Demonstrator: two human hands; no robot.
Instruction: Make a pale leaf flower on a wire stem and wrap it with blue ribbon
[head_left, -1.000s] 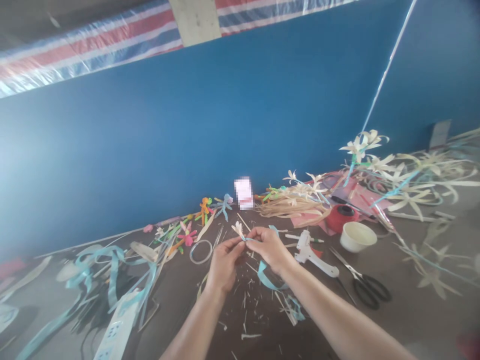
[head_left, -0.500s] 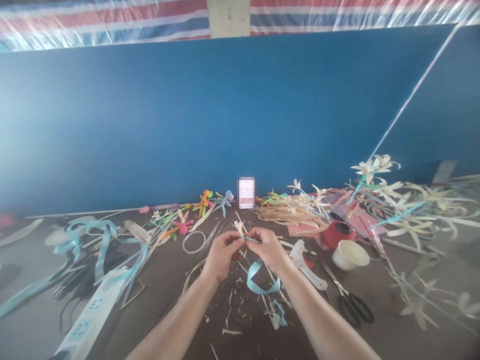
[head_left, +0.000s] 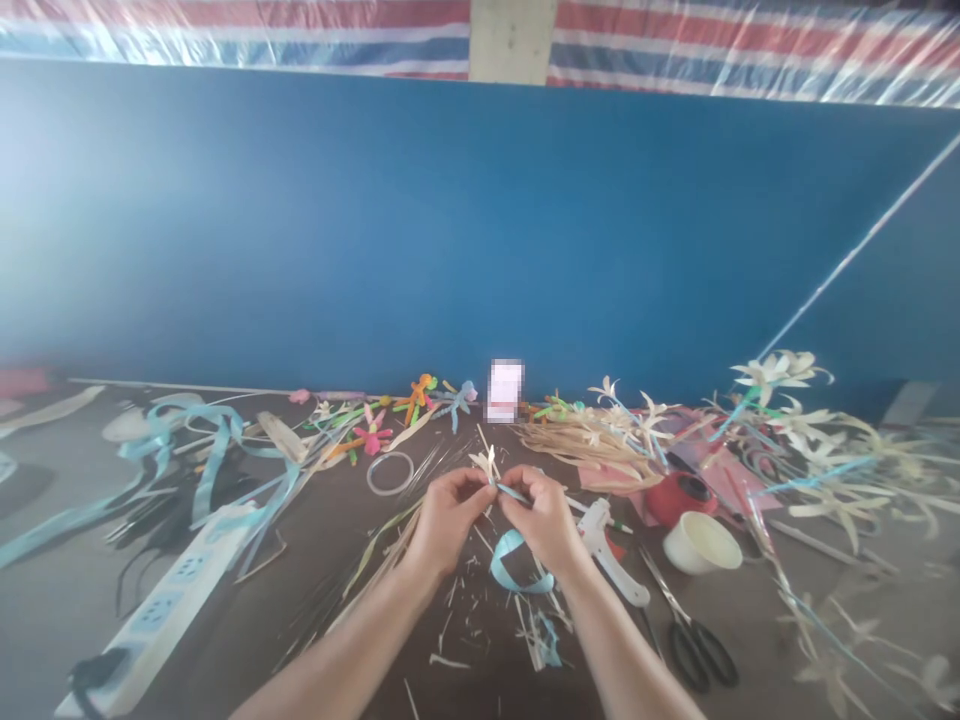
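Observation:
My left hand and my right hand meet over the dark table, both pinched closed. Between the fingertips sits a small cream straw flower, its petals pointing up. My left fingers pinch the flower's stem. My right fingers pinch a light blue ribbon that runs to the stem and loops down below the hand onto the table. Straw trimmings lie scattered under both wrists.
A white glue gun, black scissors, a cream bowl and a red tape roll lie to the right. Finished straw flowers pile at the far right. A power strip and blue ribbons lie left, by a clear tape ring.
The camera has tilted and swung, so the table now looks level. Both hands stay pinched together on the flower and ribbon, with the ribbon loop hanging a little closer to the right wrist.

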